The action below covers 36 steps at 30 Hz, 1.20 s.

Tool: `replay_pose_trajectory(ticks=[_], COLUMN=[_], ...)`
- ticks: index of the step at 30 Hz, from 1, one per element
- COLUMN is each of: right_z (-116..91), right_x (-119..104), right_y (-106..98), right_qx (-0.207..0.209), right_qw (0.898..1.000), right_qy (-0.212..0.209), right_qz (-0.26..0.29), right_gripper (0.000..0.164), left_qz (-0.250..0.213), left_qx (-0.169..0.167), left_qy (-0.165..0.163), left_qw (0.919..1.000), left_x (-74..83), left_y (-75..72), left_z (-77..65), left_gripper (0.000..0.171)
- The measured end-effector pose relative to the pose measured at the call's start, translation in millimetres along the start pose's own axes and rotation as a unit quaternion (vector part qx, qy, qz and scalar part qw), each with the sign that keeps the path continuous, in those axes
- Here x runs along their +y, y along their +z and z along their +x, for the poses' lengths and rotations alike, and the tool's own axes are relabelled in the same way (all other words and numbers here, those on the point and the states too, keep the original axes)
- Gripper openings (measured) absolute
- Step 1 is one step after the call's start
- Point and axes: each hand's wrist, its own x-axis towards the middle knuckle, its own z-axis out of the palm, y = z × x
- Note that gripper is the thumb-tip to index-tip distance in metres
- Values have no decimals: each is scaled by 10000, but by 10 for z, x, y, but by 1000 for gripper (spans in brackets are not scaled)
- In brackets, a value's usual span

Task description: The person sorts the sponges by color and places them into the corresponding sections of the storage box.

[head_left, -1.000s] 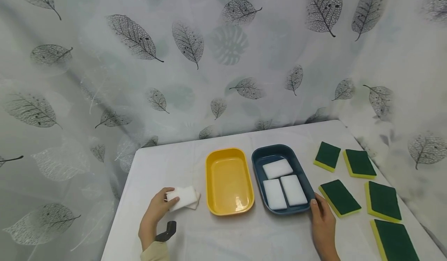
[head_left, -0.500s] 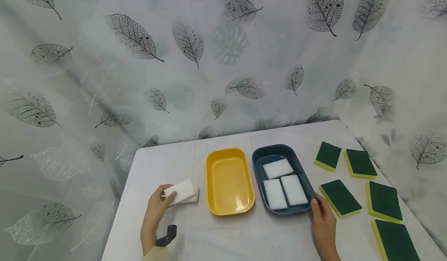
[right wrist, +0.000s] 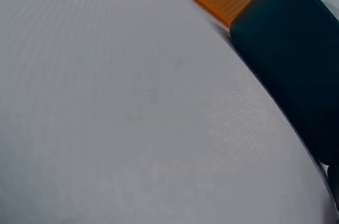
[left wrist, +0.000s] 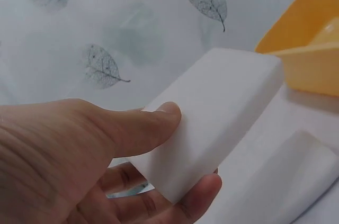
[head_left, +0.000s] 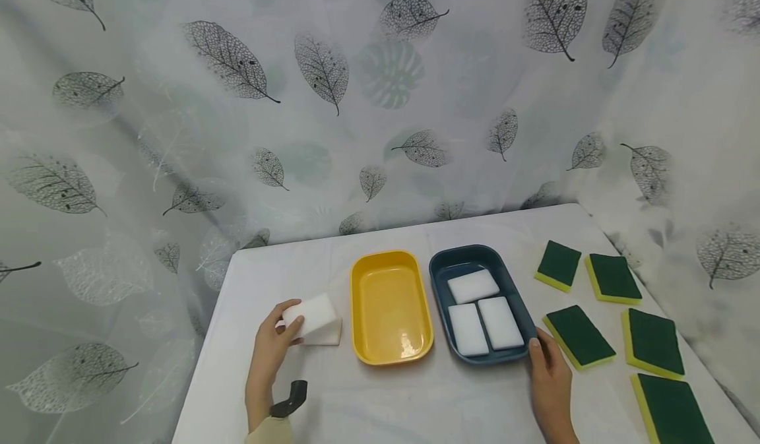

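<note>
My left hand (head_left: 271,342) pinches a white sponge block (left wrist: 212,107) between thumb and fingers, holding it tilted above the table. Under it lies a second white sponge (head_left: 326,334), partly covered from the head view. At the near right corner of the dark blue tray (head_left: 442,325), my right hand (head_left: 549,384) holds the rim, thumb toward the near side. Three white sponges lie inside that tray, one crosswise (head_left: 473,287) behind two lengthwise ones. In the right wrist view the tray's outer wall (right wrist: 286,65) shows, but the hand's fingers are hardly visible.
A yellow tray (head_left: 392,358) with nothing in it stands between the left hand and the blue tray. Several green and yellow scouring sponges (head_left: 578,335) lie spread along the right side of the white-covered table (head_left: 415,404). A leaf-print curtain (head_left: 332,167) hangs behind.
My left hand has lifted the upper white sponge off the one below and turned it, moving slightly up and away. The right hand and blue tray stay in place.
</note>
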Motion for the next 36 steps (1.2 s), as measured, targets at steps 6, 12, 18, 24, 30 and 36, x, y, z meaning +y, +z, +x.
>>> replay_pose_trajectory(ticks=[6,12,18,24,30,36], right_z=[6,12,11,5,8,17], right_x=[3,9,12,8,13,23], right_y=[3,3,4,1,6,12], right_qx=[22,9,13,7,20,36], right_qw=[10000,10000,10000,10000,10000,10000], right_qy=[-5,-10,-13,14,21,5], right_qz=[3,-18,-38,-28,-27,13], right_gripper=[58,58,59,58,57,57], left_qz=[-126,-150,-121,-43,-162,-201], left_qx=[82,3,-133,-369,-576,-790], left_qy=[321,615,765,1051,1275,1370], left_qw=[9994,9980,9969,9938,9900,9872], left_x=[147,294,402,525,682,854], left_y=[1,10,71,192,294,387], left_z=[-4,-6,30,87,148,191], left_gripper=[53,67,76,81,81,78])
